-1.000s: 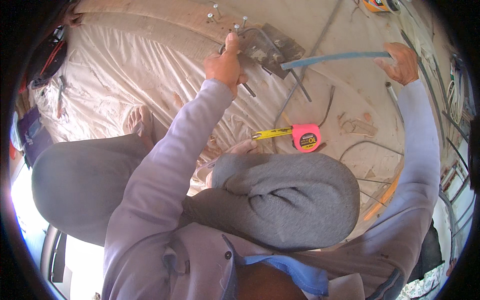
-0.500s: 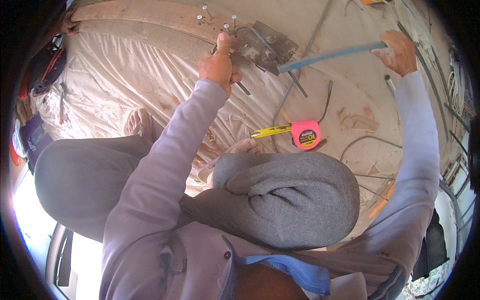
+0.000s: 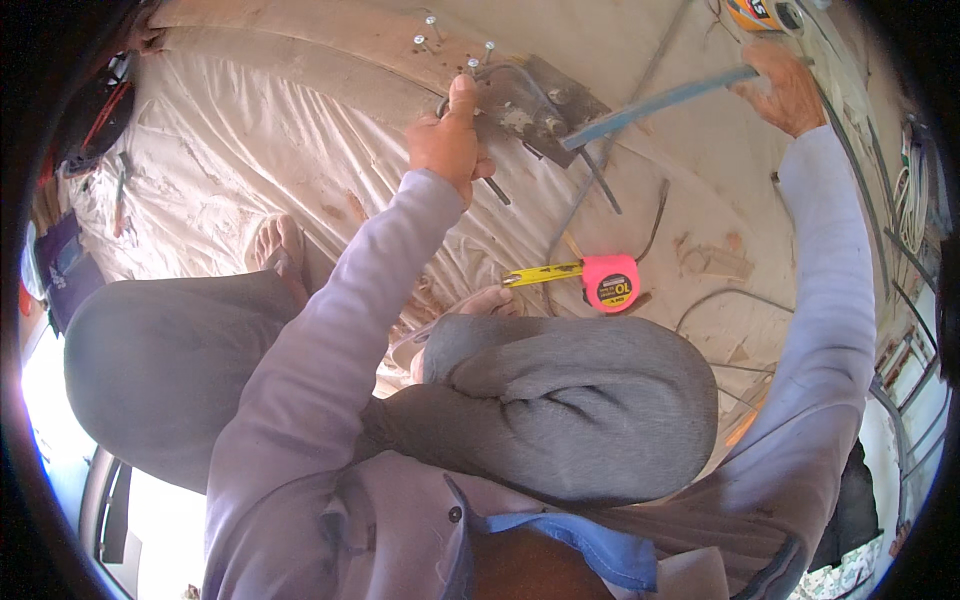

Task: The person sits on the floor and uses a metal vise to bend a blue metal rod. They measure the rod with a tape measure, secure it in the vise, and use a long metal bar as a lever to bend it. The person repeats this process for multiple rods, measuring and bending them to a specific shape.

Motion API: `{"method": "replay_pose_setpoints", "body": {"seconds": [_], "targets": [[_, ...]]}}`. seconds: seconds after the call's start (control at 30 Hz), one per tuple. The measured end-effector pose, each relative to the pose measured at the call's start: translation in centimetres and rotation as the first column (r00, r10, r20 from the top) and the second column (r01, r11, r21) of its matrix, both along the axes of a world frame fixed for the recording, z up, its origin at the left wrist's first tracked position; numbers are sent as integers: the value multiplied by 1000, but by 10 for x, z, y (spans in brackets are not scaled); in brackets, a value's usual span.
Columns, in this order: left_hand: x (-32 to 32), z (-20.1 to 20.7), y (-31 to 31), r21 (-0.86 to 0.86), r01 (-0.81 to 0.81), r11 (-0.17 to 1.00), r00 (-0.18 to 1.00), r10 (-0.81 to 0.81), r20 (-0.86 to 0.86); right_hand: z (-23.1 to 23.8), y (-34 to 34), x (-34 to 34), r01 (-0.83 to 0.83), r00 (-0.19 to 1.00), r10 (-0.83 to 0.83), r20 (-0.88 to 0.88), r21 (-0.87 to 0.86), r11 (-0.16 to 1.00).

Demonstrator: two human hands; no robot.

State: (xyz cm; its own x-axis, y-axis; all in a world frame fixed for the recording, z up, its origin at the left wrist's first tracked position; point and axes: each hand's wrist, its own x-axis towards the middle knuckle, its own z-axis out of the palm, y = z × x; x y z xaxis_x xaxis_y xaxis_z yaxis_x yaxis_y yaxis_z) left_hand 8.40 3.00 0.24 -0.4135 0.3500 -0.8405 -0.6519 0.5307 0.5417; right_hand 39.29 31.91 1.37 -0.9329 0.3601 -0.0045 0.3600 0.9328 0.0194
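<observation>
Thumb up, my left hand (image 3: 445, 145) is closed around a bent metal rod (image 3: 530, 82) at the far middle. The rod curves over a dark steel plate (image 3: 545, 105) with stubby posts, fixed on a wooden plank. One straight end of the rod sticks out past the plate toward me. At the far right, my right hand (image 3: 780, 88) grips the outer end of a long blue-grey metal bar (image 3: 665, 105). The bar's other end meets the rod beside the plate's posts; how it engages there is too small to tell.
Several screws (image 3: 432, 28) stand upright in the wooden plank (image 3: 300, 45). A pink tape measure (image 3: 610, 283) with its yellow blade partly out lies near my knee. Bent rods (image 3: 655, 220) lie on the pale sheet, and an orange-and-black object (image 3: 765, 14) is at the far right.
My right hand has swung the bar's outer end farther away from me and slightly left. My left hand keeps its grip on the rod. The whole view has shifted slightly.
</observation>
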Motion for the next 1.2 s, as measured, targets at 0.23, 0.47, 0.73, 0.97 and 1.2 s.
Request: {"method": "replay_pose_setpoints", "body": {"seconds": [0.23, 0.47, 0.73, 0.97, 1.2], "targets": [[1, -1, 0, 7, 10, 1000, 1000, -10, 20, 17, -22, 23, 39, 999, -40, -33, -37, 999], [-1, -4, -3, 15, 30, 999, 999, -30, 12, 28, -12, 14, -120, 987, 124, -106, 42, 992], [-1, 0, -2, 19, 44, 999, 999, -44, 13, 33, -19, 17, -50, 998, 50, -32, -5, 999], [-1, 2, -5, 20, 17, 1000, 1000, -17, 5, 29, -48, 23, 20, 995, -14, -100, 58, 998], [2, 8, -1, 48, 61, 997, 997, -63, 34, 33, -64, 36, 78, 990, -61, -126, 129, 989]]}}
